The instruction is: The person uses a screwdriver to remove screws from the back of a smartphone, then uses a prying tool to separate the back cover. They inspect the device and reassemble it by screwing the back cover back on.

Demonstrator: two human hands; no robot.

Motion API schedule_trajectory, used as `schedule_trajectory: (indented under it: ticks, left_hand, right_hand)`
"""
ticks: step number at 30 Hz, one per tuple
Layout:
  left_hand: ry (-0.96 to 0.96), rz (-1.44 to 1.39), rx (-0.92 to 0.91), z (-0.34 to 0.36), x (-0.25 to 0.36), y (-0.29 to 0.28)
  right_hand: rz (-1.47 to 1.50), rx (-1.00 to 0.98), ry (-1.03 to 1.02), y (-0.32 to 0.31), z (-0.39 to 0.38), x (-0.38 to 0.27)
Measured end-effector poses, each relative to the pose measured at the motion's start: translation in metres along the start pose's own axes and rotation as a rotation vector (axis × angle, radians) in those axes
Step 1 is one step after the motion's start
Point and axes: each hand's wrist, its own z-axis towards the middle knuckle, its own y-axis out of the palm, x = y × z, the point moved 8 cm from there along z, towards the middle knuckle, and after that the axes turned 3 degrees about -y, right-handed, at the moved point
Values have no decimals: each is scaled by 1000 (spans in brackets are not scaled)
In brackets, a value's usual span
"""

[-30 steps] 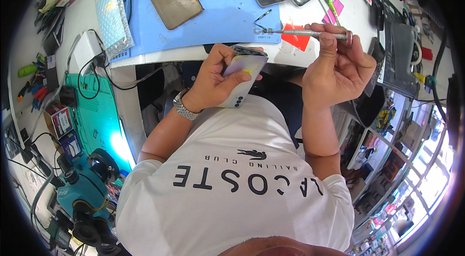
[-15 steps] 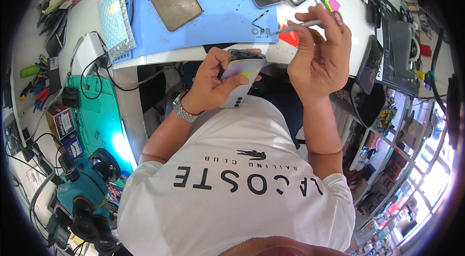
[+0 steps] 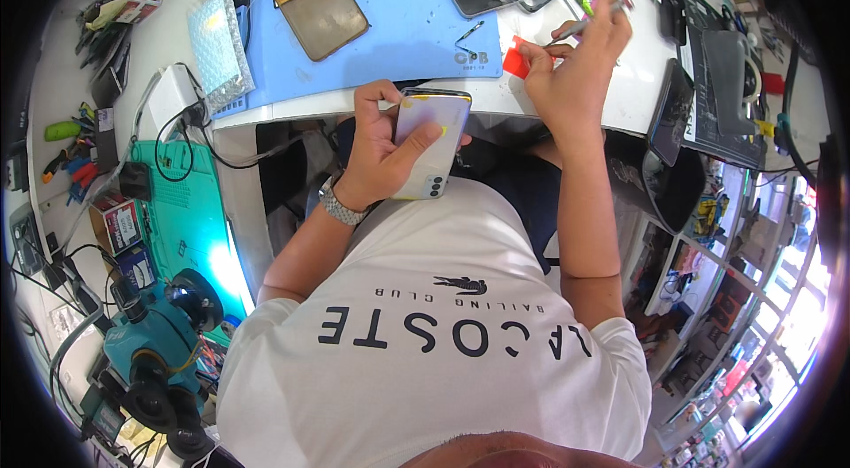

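One bubble-wrap pouch (image 3: 219, 54) lies at left, then one brown phone case (image 3: 326, 15) on one blue mat (image 3: 398, 52). Next, one left hand (image 3: 382, 156) is clamped round one pale phone (image 3: 443, 154), thumb across its back, just off the table's (image 3: 642, 61) near edge. Well apart, beyond one flat red piece (image 3: 513, 61), one right hand (image 3: 575, 83) pinches what looks like one slim screwdriver (image 3: 575, 29), though blur hides the exact grip.

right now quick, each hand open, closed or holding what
Left hand: grip closed, holding a glossy pale rectangular phone.
Right hand: grip closed, holding a slim silver metal tool, partly blurred.
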Motion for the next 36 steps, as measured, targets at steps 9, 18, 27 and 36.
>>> schedule_trajectory:
  ticks: [9,18,27,36]
  left_hand:
    - [-33,177,52,-4,12,5]
    - [214,186,143,-13,36,16]
    - [493,719,250,-15,53,21]
    - [338,553,195,-16,36,16]
  right_hand:
    - [-306,-127,53,4,3,30]
    - [36,-15,-110,-19,-19,-24]
    - [433,-42,-202,4,-85,-72]
    - [608,-131,66,15,-87,-56]
